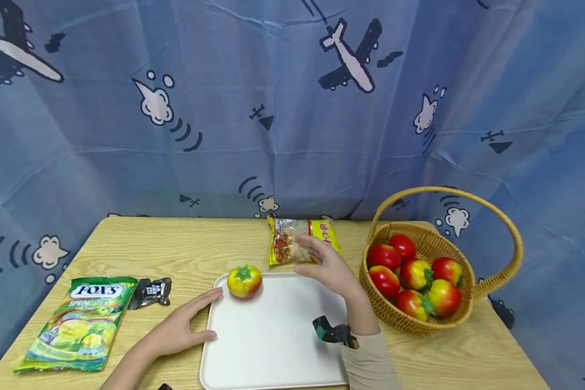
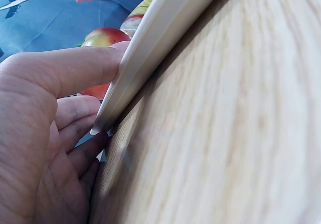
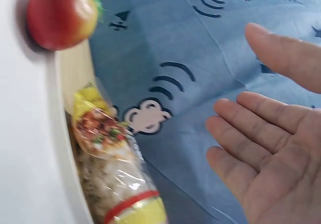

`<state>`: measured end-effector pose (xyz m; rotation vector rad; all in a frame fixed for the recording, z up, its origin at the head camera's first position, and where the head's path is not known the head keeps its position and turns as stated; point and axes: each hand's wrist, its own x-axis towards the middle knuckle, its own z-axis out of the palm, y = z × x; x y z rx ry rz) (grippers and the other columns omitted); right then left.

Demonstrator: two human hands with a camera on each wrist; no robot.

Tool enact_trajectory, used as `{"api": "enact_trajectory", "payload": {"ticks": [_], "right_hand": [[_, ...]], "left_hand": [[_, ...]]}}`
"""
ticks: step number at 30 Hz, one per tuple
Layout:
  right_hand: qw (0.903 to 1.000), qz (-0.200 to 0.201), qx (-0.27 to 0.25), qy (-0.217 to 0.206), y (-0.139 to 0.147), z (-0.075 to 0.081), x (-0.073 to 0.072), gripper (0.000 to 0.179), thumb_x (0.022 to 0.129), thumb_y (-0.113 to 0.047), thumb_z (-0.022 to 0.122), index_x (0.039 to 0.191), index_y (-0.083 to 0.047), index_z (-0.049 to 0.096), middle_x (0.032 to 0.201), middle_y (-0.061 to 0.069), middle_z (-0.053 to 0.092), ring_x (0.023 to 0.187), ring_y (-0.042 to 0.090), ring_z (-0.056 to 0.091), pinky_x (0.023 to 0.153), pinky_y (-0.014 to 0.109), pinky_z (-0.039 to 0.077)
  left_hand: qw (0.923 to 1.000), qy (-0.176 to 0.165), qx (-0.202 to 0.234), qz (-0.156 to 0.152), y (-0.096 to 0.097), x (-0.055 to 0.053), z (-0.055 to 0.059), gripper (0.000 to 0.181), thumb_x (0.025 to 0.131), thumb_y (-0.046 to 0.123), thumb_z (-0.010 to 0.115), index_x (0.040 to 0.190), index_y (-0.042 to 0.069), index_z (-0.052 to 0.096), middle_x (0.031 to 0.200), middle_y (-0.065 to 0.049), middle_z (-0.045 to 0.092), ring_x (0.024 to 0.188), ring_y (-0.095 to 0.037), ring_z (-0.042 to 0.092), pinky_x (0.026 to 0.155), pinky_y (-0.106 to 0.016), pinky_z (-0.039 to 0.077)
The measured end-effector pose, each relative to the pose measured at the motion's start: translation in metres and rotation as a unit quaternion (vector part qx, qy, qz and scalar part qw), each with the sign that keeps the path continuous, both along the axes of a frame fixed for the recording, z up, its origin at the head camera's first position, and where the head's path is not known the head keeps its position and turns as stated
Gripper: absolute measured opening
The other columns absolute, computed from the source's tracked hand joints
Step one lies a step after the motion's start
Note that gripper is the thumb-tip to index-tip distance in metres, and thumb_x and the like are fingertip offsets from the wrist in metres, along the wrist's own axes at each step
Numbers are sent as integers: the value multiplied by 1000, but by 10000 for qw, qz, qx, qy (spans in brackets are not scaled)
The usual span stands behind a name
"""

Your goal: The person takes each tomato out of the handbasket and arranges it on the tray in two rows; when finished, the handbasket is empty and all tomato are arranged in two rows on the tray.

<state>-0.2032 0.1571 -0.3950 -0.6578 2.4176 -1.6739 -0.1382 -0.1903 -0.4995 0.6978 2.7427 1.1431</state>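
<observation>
A white tray (image 1: 278, 330) lies on the wooden table, with a red-and-yellow toy fruit with a green leafy top (image 1: 244, 281) in its far left corner. My left hand (image 1: 177, 327) is at the tray's left side, its thumb and fingertips against the rim. In the left wrist view the thumb (image 2: 85, 68) rests on the tray's edge. Above the tray's far right part hovers my right hand (image 1: 329, 268), fingers extended and holding nothing. Just beyond it lies a clear-and-yellow food packet (image 1: 292, 244); in the right wrist view that hand's palm (image 3: 281, 158) is bare.
A wicker basket (image 1: 370, 281) with a tall handle stands at the right, holding several red and red-yellow toy fruits. To the left lie a green Fox's candy bag (image 1: 80, 325) and a small black wrapped packet (image 1: 150, 293). A blue patterned curtain (image 1: 214, 108) hangs behind the table.
</observation>
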Motion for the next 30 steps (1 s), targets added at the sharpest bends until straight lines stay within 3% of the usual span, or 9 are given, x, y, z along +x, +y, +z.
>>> {"api": "enact_trajectory", "payload": {"ticks": [8,16,20,24,26,30], "right_hand": [[9993,-308,87,216,24,22,11,66,85,-19,71,143,-8,40,148,11,40,139,28,35,117,45,25],[9956,-565,186,718,49,32,20,64,85,-13,70,141,-3,40,147,10,42,137,29,38,113,38,28],[9938,-736,379,748,59,39,25,63,86,-15,70,141,-4,41,146,13,43,136,30,38,112,23,31],[9923,-781,494,828,73,47,27,61,86,-12,69,140,-2,41,144,17,43,135,33,38,104,5,31],[9917,-804,511,860,82,51,28,60,86,-10,68,139,-1,41,143,17,44,135,30,40,102,4,32],[9915,-860,472,853,101,61,30,57,88,-9,66,139,-2,41,141,9,46,131,10,44,100,5,36]], "left_hand": [[10000,-18,39,11,-2,0,0,78,80,48,70,146,22,39,152,0,36,139,-32,34,108,-60,32],[9999,120,-15,-40,0,-2,-1,78,80,50,69,146,22,38,152,-2,36,138,-32,35,108,-59,32],[9998,207,2,-85,1,-3,-2,78,81,48,68,146,20,38,152,-6,36,136,-37,36,105,-63,33],[9996,261,-2,-85,1,-3,-3,78,81,47,69,146,19,38,151,-6,37,136,-36,37,105,-62,33],[9997,233,-23,-66,1,-3,-3,78,81,48,69,146,20,38,151,-5,37,137,-35,36,106,-61,33],[9999,135,-14,7,-1,-2,-1,78,80,48,70,146,21,38,152,-6,37,136,-35,36,106,-61,33]]}}
